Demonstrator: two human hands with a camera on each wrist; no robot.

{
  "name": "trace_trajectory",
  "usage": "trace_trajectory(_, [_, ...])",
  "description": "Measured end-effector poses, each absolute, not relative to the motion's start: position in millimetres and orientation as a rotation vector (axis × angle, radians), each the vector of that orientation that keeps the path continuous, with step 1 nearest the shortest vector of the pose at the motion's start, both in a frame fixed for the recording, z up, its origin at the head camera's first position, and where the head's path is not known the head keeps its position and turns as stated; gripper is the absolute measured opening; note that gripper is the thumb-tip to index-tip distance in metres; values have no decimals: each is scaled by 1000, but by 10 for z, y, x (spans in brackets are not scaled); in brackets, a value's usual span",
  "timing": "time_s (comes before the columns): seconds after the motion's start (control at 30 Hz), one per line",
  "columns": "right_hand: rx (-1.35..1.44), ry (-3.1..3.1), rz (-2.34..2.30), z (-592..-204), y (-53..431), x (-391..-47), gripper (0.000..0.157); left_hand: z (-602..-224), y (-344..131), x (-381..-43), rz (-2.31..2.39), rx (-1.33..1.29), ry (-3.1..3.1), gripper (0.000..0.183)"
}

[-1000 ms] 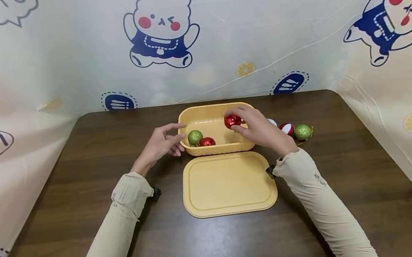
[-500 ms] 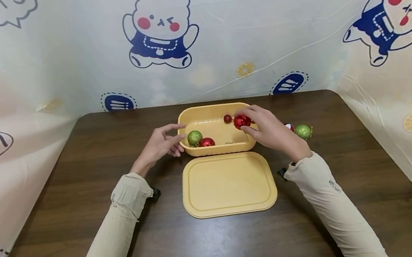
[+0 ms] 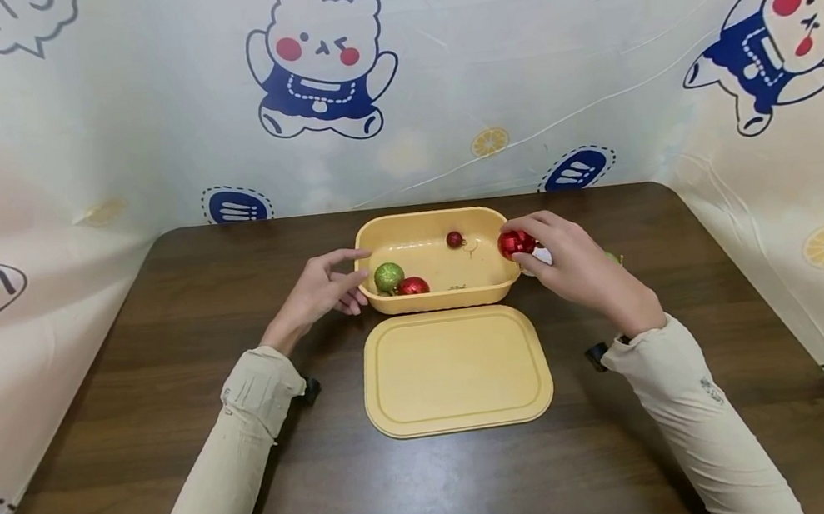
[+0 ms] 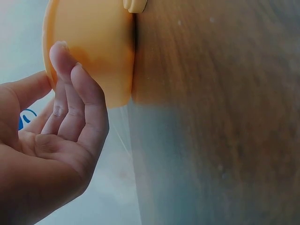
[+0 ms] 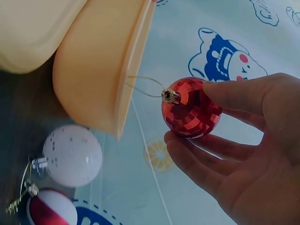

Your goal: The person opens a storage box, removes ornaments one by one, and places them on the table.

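My right hand (image 3: pixel 574 261) pinches a shiny red Christmas bauble (image 3: pixel 516 243) between thumb and fingers, by the right end of a yellow box (image 3: pixel 437 299). In the right wrist view, the gold hanging loop of the bauble (image 5: pixel 190 108) reaches toward the box's rim. My left hand (image 3: pixel 321 287) touches the box's left end with fairly straight, relaxed fingers. In the left wrist view those fingers (image 4: pixel 89 89) lie by the outer wall. Inside the box are a green glitter bauble (image 3: pixel 388 277), a red bauble (image 3: pixel 413 286) and a small dark red bauble (image 3: pixel 454 239).
A yellow lid (image 3: pixel 456 369) lies flat in front of the box. Right of the box, partly behind my right hand, are a white bauble (image 5: pixel 72 155), a red-and-white bauble (image 5: pixel 51 208) and a green one (image 3: pixel 614 257). A printed cloth (image 3: pixel 438 78) hangs behind the table.
My right hand has moved right with the red bauble, from above the inside of the box to its right rim. The small dark red bauble has come into view. My left hand stays put.
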State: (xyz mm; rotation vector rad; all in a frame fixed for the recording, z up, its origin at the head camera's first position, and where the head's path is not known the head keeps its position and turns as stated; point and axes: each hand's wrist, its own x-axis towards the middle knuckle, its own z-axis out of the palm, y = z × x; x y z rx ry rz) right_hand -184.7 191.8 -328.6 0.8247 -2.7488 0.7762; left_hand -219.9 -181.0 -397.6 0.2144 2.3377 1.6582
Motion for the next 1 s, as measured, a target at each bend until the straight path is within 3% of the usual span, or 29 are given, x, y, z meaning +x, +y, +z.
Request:
trace_trajectory(0.53, [772,-2767,714,-3331,2197,-1761,34,-3978,-1807,-2200,1658,212,2338,44])
trace_trajectory(1.0, [687,-2867,651,-3292,2368,-1708,40,-3981,-1814,-2202,1654,237,2334,45])
